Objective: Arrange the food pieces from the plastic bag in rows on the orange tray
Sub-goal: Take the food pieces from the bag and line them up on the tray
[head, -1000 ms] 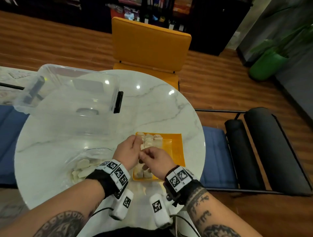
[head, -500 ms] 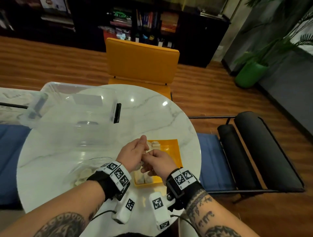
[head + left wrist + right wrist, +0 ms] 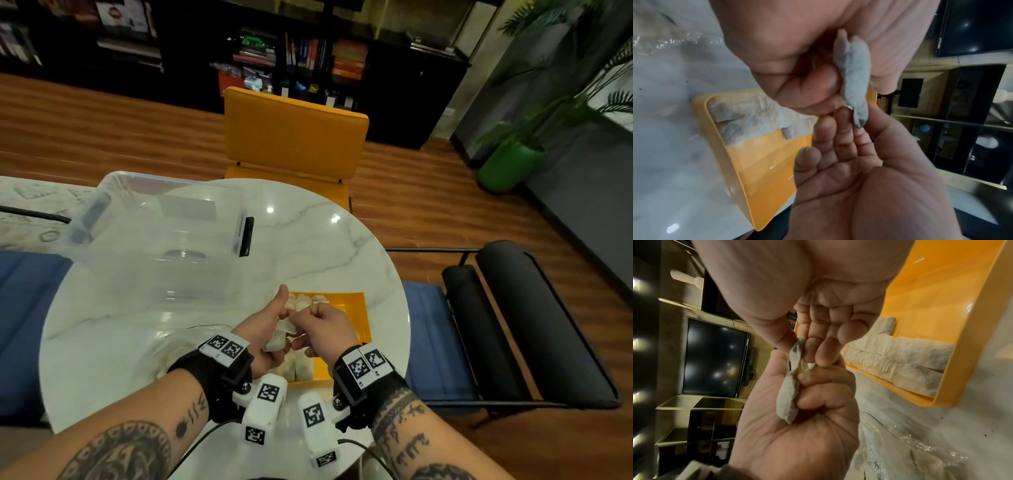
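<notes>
My left hand grips a pale, flour-dusted pair of stuck-together food pieces above the orange tray, thumb raised. In the left wrist view its curled fingers press the food pieces into the palm. My right hand pinches the free tip of the same food pieces with thumb and fingertips. A row of pieces lies along the tray's far end, and more at its near end. The plastic bag with further pieces lies left of the tray.
A clear plastic bin stands on the round marble table at the far left. A yellow chair is behind the table. The tray sits near the table's right edge, beside a blue bench with black rolls.
Both hands have risen a little off the tray while still holding the pieces together. My left thumb now sticks up. The head view has tilted up toward the room.
</notes>
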Motion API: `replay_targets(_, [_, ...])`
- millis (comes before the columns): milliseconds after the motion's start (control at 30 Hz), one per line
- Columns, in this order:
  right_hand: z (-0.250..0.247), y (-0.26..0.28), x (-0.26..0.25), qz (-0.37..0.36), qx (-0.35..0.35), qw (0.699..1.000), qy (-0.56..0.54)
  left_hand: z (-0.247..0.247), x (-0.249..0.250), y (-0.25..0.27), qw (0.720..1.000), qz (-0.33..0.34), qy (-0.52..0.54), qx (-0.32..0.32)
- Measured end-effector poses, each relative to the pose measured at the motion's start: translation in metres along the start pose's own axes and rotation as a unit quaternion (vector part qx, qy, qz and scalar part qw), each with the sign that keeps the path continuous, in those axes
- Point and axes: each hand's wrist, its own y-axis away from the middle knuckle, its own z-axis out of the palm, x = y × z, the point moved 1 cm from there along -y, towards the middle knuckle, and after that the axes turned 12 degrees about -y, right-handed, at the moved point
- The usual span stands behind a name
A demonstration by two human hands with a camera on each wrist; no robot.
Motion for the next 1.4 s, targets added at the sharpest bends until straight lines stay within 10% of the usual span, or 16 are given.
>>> replay_targets(467, [-0.003, -0.014, 0.021, -0.049, 0.126, 0.99, 0.032, 0.01, -0.009, -0.016, 0.99, -0.076, 0.114, -0.035])
replay_targets(700, [-0.013, -0.013, 0.008, 0.028, 0.063, 0.995, -0.067, 0.0, -0.008, -0.014, 0.987, -0.043, 0.091, -0.121])
replay_targets(1033, [-0.04, -0.012, -0.001, -0.023, 0.027, 0.999, -0.024, -0.007, -0.001, -0.017, 0.995, 0.089, -0.037, 0.026])
replay_targets(1200, [-0.041, -0.014, 0.013, -0.055, 0.008, 0.997, 0.046, -0.003, 0.003, -0.017, 0.964, 0.181, -0.185, 0.056])
replay_targets(1400, [-0.044, -0.012, 0.03, -0.047, -0.04, 0.987, 0.148, -0.005, 0.003, -0.02, 0.849, 0.281, -0.426, 0.138])
